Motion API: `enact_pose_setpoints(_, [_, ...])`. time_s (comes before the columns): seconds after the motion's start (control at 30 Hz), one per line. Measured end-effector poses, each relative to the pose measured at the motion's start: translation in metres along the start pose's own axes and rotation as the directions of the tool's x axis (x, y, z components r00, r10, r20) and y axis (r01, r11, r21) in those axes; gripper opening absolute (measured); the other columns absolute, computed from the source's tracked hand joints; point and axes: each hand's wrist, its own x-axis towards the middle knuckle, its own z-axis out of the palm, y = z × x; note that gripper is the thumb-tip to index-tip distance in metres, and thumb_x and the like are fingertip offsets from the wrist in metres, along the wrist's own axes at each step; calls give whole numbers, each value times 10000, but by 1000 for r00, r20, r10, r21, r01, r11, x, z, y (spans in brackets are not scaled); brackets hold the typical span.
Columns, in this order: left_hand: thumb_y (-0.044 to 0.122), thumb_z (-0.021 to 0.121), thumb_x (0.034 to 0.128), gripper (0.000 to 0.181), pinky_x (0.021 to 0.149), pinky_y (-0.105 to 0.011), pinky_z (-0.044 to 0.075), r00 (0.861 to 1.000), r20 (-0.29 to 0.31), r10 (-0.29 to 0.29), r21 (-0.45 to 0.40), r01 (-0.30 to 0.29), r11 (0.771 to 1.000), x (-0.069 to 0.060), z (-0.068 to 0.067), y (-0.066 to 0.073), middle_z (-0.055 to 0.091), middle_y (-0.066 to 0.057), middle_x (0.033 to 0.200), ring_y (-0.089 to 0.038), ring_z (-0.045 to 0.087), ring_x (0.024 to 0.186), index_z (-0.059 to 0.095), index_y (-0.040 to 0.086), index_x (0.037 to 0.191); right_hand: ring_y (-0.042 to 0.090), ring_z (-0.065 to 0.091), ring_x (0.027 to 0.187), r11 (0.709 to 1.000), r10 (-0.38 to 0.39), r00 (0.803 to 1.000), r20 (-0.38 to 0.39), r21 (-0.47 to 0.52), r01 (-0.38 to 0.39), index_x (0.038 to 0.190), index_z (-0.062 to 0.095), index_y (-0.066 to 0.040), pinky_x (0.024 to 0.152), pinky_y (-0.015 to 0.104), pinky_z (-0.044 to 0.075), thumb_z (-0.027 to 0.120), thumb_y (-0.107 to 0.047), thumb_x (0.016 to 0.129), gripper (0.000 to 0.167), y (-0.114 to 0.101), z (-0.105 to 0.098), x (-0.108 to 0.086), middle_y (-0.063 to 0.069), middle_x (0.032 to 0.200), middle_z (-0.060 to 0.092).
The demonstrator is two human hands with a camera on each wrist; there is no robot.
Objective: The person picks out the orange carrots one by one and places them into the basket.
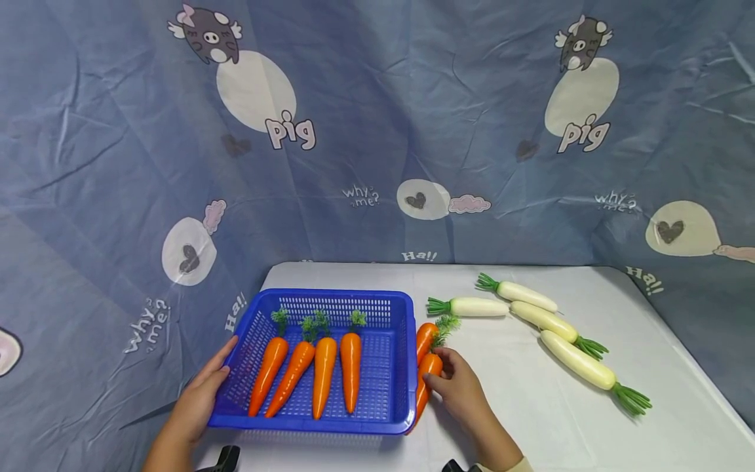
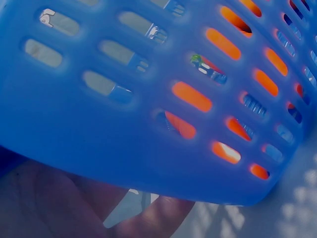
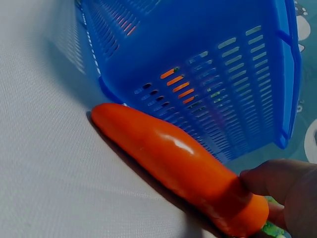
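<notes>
At the left side of a blue plastic basket (image 1: 377,393), my left hand (image 1: 197,396) grips the rim; in the left wrist view, its fingers (image 2: 163,213) show below the basket's slotted wall. Several orange carrots (image 1: 324,377) with green tops lie side by side inside the basket. Right of it, my right hand (image 1: 463,390) pinches the thick top end of a carrot (image 1: 431,368) lying against the outer wall. The right wrist view shows that carrot (image 3: 173,148) on the white cloth, with the thumb (image 3: 270,178) on it. Another carrot (image 1: 426,337) is partly hidden behind it.
Several white radishes with green tops lie on the white table (image 1: 531,419) right of the basket, including one radish (image 1: 479,307) near its far right corner and another radish (image 1: 580,360) farther right. A blue printed cloth (image 1: 377,131) hangs behind and beside the table.
</notes>
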Motion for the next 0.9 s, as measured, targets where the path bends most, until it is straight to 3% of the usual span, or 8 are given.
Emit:
enact_pose_setpoints(0.33, [238,220,1153,555,872,-88,363,1000,2,-14,-7,14,1000,-1,1,2,7,-169,1759,-406,152,1550,118,282,1697,234,645,1106,1000,7,999,-31,14,-7,1309,651,-44,916,259,512,811,-89,845,493,0,0,-1,116,1205,715])
enact_pose_setpoints(0.6, [234,220,1151,557,874,-91,366,1000,0,-18,-13,18,1000,-1,2,3,10,-170,1759,-387,171,1536,119,280,1697,267,647,1162,993,19,999,-39,114,-14,1323,637,-12,919,214,514,801,-54,844,508,1,-1,-5,153,1243,710])
enact_pose_setpoints(0.9, [265,238,1156,548,897,-98,386,1000,-5,-2,4,2,1000,-2,1,2,59,-167,1757,-117,305,1371,146,284,1696,236,647,1107,989,26,999,-48,146,-18,1306,645,-16,898,181,507,800,-37,842,490,-1,0,-5,138,1210,713])
